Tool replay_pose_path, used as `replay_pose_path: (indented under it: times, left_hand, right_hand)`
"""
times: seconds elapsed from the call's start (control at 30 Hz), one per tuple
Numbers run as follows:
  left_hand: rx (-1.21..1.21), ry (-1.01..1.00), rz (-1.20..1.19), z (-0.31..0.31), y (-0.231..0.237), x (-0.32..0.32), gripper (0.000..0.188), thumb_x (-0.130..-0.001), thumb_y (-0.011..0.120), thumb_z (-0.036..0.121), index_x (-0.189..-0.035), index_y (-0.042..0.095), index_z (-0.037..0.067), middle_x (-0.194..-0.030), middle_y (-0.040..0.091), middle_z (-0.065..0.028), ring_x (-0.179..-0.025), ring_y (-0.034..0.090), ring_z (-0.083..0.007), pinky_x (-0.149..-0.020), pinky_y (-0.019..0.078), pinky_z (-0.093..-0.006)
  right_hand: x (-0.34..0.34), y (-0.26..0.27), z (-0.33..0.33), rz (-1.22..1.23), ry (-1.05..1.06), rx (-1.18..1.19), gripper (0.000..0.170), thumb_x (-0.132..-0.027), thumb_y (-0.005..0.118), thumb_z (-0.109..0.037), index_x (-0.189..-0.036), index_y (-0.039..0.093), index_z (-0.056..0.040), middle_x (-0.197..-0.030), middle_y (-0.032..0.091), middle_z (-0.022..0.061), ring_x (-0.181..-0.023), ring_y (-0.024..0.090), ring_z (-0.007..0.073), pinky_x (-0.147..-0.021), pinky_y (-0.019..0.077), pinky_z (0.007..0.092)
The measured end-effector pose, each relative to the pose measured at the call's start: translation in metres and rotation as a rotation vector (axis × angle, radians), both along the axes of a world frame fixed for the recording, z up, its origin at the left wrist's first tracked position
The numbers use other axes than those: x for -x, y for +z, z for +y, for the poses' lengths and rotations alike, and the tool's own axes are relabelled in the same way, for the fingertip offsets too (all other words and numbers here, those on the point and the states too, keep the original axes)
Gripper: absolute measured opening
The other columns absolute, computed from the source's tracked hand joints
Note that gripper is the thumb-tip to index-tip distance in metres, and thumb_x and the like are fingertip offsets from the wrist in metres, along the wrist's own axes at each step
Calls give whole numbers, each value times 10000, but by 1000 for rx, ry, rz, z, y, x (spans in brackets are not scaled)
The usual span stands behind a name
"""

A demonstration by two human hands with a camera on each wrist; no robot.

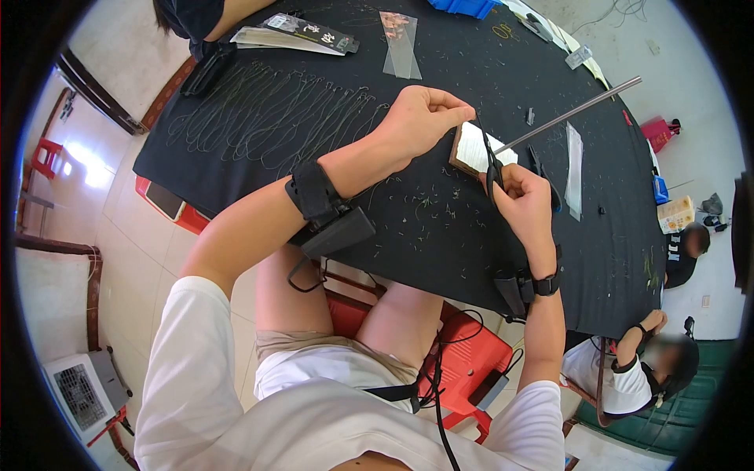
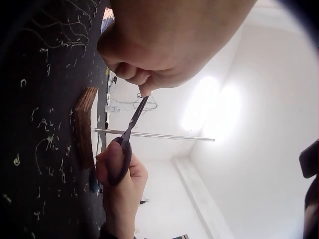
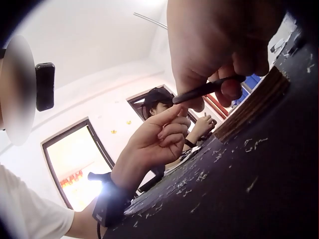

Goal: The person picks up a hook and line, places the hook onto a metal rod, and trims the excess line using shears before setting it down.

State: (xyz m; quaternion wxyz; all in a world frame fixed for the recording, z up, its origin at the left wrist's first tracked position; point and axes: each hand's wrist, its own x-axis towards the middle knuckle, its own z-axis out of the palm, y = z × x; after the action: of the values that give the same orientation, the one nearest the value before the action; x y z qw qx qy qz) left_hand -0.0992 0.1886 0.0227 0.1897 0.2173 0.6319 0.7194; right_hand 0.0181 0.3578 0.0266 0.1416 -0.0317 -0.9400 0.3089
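My left hand [image 1: 424, 122] has its thumb and forefinger pinched together at the tips of black scissors [image 1: 492, 161], on something too small to make out. The right hand [image 1: 525, 200] grips the scissors by their handles. In the left wrist view the blades of the scissors [image 2: 133, 122] point up to the left fingertips and look nearly closed. Beside the scissors, a block with a white top [image 1: 473, 149] lies on the black table, and a thin metal rod [image 1: 577, 110] slants up from it. The right wrist view shows the block's brown layered side [image 3: 254, 104].
Many looped thin lines [image 1: 267, 118] spread over the table's left part. Small clippings [image 1: 440, 204] are scattered near the front edge. Farther back are a booklet [image 1: 302, 35] and a clear packet [image 1: 400, 47]; a clear strip [image 1: 574, 173] lies right. Other people sit around the table.
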Motion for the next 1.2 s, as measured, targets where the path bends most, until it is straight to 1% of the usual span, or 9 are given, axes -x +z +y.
replay_pose_path:
  times: [0.17,0.27,0.6,0.7,0.77,0.97,1.0,1.07,1.2]
  left_hand:
    - [-4,-4,13,1,0,-1,254,-829,619,192,-983,629,-10,-690,593,1,-507,405,-4,-429,281,-156]
    - [-8,1,64,2,-1,-1,253,-828,620,189,-985,630,-9,-712,604,-9,-527,422,-9,-441,295,-160]
    - [-2,-34,41,-1,3,-3,248,-827,620,186,-983,632,-6,-724,609,-12,-555,442,-16,-461,312,-162]
    - [-10,-10,79,2,-3,1,248,-828,619,187,-984,632,-6,-724,612,-10,-549,438,-10,-456,306,-162]
    - [-39,7,69,3,-4,1,250,-827,620,188,-985,631,-4,-674,584,10,-510,404,-5,-432,279,-162]
    - [1,-15,9,0,1,-1,262,-823,625,192,-989,626,-11,-593,496,48,-451,323,-3,-393,221,-168]
    - [3,-15,10,0,1,0,262,-823,625,192,-989,626,-11,-593,496,48,-451,323,-3,-393,221,-168]
    - [-20,-16,8,0,2,0,270,-824,624,192,-994,619,-17,-595,497,46,-453,326,-2,-393,220,-167]
    - [3,-30,-8,-2,4,0,279,-823,625,191,-999,613,-25,-591,490,46,-450,321,-4,-391,214,-169]
  right_hand:
    - [-1,0,-2,10,10,82,273,-732,697,-176,-600,523,-12,-475,377,-45,-435,281,19,-402,193,207]
    - [-1,2,-3,2,-2,90,278,-730,700,-181,-596,523,-14,-474,377,-46,-434,277,20,-402,185,206]
    - [-2,5,-4,-10,17,88,307,-730,697,-195,-572,504,-16,-469,370,-43,-431,274,22,-400,186,210]
    - [-1,3,-2,20,20,29,294,-721,688,-179,-576,494,-14,-464,363,-22,-421,282,43,-398,202,220]
    - [-2,8,-5,36,9,-60,272,-714,675,-156,-580,486,-14,-462,361,4,-417,300,66,-400,228,230]
    - [-2,5,-2,5,-2,-50,253,-725,661,-147,-602,489,-8,-474,380,19,-430,326,71,-408,259,233]
    - [-1,2,-1,6,-2,-48,253,-725,661,-147,-602,489,-8,-474,380,19,-430,326,71,-408,259,233]
    - [0,-7,4,15,7,77,249,-733,660,-152,-612,495,-10,-479,383,15,-434,326,67,-408,258,232]
    - [2,-7,5,4,17,89,243,-726,676,-149,-617,507,-12,-487,391,4,-440,327,61,-410,256,228]
